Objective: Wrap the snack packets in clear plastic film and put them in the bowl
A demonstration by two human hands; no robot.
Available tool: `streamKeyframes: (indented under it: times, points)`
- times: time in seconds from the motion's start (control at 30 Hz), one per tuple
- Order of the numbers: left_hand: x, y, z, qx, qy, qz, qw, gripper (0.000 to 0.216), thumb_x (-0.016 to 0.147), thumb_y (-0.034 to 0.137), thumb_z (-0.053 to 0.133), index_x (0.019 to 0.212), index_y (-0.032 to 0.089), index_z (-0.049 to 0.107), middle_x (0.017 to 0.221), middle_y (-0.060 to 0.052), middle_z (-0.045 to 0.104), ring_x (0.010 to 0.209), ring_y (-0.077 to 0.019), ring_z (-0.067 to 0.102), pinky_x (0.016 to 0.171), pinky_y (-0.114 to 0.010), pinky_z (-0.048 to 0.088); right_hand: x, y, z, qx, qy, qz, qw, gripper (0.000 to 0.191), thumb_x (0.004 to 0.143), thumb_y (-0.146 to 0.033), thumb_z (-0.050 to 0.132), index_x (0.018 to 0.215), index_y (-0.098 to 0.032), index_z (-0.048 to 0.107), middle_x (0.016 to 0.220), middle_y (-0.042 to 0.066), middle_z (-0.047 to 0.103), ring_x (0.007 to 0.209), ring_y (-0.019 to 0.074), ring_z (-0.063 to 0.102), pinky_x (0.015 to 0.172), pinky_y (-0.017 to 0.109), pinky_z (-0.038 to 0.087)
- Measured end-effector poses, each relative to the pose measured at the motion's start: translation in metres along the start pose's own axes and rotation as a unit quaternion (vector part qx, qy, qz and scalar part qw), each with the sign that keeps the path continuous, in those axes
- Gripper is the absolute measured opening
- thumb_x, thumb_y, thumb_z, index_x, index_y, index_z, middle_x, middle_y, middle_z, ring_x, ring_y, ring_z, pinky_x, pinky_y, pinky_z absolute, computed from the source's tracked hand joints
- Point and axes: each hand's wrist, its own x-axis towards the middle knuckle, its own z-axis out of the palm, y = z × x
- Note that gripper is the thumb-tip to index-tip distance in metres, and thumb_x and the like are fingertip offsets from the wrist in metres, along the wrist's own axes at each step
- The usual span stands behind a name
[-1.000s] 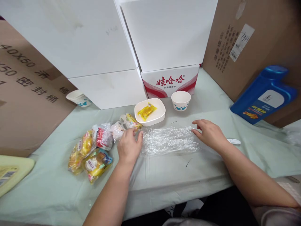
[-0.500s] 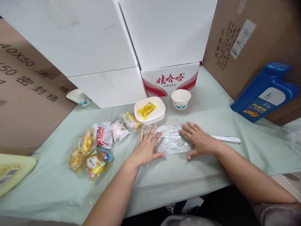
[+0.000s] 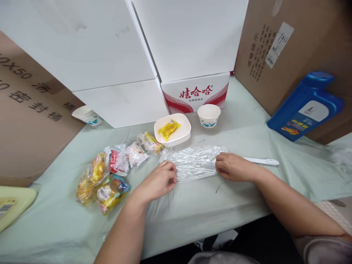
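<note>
A crinkled sheet of clear plastic film (image 3: 196, 163) lies flat on the pale green cloth between my hands. My left hand (image 3: 162, 178) has its fingers curled together at the film's left side. At the right side, my right hand (image 3: 232, 167) is closed too, fingertips on the film's edge. Behind the film stands a white bowl (image 3: 187, 138) holding a yellow packet (image 3: 169, 129). A white paper cup (image 3: 209, 116) with blue leaves is to its right. Partly behind my right wrist lies a white plastic utensil (image 3: 265, 161).
Several wrapped snacks (image 3: 118, 157) lie to the left. A blue bottle (image 3: 305, 106) leans at the right by a cardboard box (image 3: 264, 55). White boxes (image 3: 121, 106) wall off the back. Another paper cup (image 3: 88, 115) lies at back left, and a pale yellow container (image 3: 16, 205) at far left.
Both hands were spread flat over the film; their fingers are now curled in at its two sides. The left hand has shifted slightly left and more of the film shows.
</note>
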Motion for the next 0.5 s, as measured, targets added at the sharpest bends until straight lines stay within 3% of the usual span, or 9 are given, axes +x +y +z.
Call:
streamKeyframes:
  times: [0.13,0.3,0.4,0.5]
  points:
    - [-0.006,-0.004,-0.006,-0.076,0.029,-0.039,0.996,0.007,0.078,0.015,0.048,0.076,0.021,0.053,0.084,-0.001,0.062,0.084,-0.0179,0.058,0.076,-0.03,0.045,-0.006,0.0,-0.009,0.081,-0.012,0.001,0.997,0.013,0.08,-0.01,0.049,0.081,-0.019,0.057,0.082,0.003,0.062,0.075,0.016,0.053,0.07,0.027,0.039]
    - [-0.002,-0.011,-0.004,-0.167,0.057,-0.138,0.975,0.01,0.089,0.03,0.042,0.083,0.023,0.044,0.071,0.003,0.063,0.067,-0.0169,0.062,0.066,-0.028,0.045,-0.007,0.004,-0.015,0.127,-0.037,0.09,0.987,0.01,0.086,-0.018,0.046,0.086,-0.021,0.055,0.075,0.0,0.063,0.063,0.0133,0.051,0.059,0.024,0.034]
    - [0.01,-0.013,0.005,-0.141,0.095,-0.174,0.97,0.01,0.09,0.031,0.039,0.086,0.023,0.044,0.066,0.003,0.06,0.06,-0.0167,0.061,0.064,-0.029,0.044,-0.004,0.008,-0.012,0.112,-0.019,0.151,0.982,0.012,0.089,-0.021,0.044,0.089,-0.021,0.056,0.075,0.001,0.065,0.064,0.0143,0.054,0.059,0.024,0.033]
    - [0.022,-0.013,0.013,-0.047,0.137,-0.215,0.966,0.013,0.09,0.031,0.041,0.09,0.022,0.049,0.067,0.001,0.061,0.062,-0.0185,0.061,0.065,-0.029,0.042,0.001,0.012,-0.005,0.063,-0.004,0.201,0.978,0.015,0.091,-0.022,0.042,0.091,-0.021,0.057,0.075,0.003,0.066,0.064,0.0156,0.055,0.057,0.024,0.031]
